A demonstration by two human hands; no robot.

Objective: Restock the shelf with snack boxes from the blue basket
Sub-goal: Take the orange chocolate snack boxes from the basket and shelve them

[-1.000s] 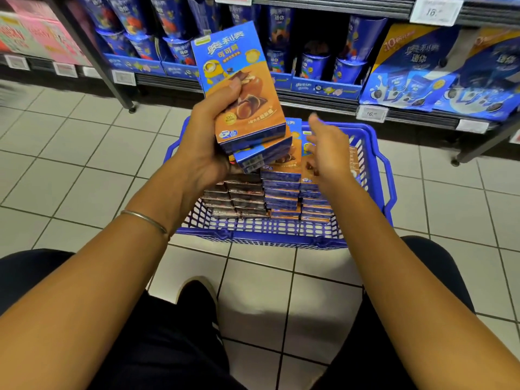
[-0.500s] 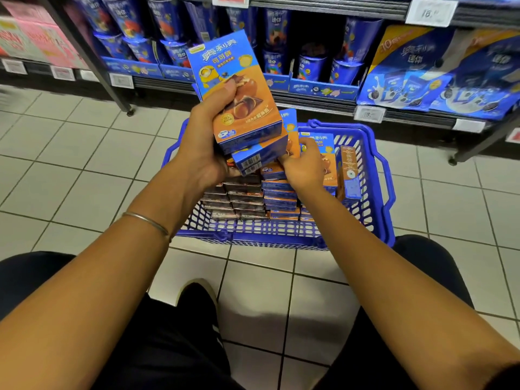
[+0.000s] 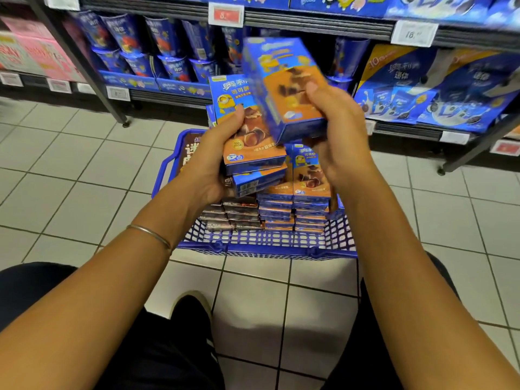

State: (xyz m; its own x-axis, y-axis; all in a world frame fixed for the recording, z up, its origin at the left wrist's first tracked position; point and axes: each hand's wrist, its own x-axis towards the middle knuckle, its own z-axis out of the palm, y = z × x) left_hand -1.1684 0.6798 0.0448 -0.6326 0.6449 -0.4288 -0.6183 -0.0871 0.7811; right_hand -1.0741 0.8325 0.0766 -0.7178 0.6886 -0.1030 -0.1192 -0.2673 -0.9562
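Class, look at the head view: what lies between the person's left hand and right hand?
Snack boxes, in the head view: the stack that the left hand grips and, overlapping it, the single blurred box that the right hand holds.

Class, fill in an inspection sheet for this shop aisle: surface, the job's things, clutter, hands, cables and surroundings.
Surface: white tiled floor; the blue basket stands on it.
Job's things: the basket holds stacks of orange-and-blue boxes and dark brown boxes; the shelf is behind it.
Clutter: nothing seen.
Hands: left hand grips a stack of boxes; right hand holds a single box, blurred, above the basket.
Cables: nothing seen.
Surroundings: blue cups, blue bags, pink cartons and price tags on the shelves.
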